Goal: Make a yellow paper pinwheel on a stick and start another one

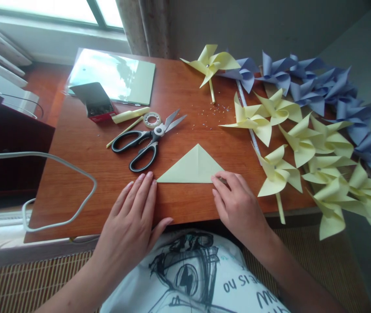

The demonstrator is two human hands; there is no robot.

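A pale yellow-green sheet of paper (192, 167), folded into a triangle, lies on the table with its point facing away from me and a faint crease down the middle. My left hand (133, 213) rests flat on the wood with fingers stretched out, fingertips at the triangle's left corner. At the right corner, my right hand (237, 200) has curled fingers closed on the paper's edge; its palm side is hidden. Beyond the left fingertips lie black-handled scissors (151, 141) with blades spread apart.
A tape roll (152, 119), rolled yellow paper (130, 115) and an open small box (97, 104) sit behind the scissors, near wrapped paper sheets (142, 82). Yellow pinwheels (276, 169) and blue pinwheels (309, 87) crowd the right. Paper bits (211, 111) are scattered mid-table; a white cable (74, 163) loops left.
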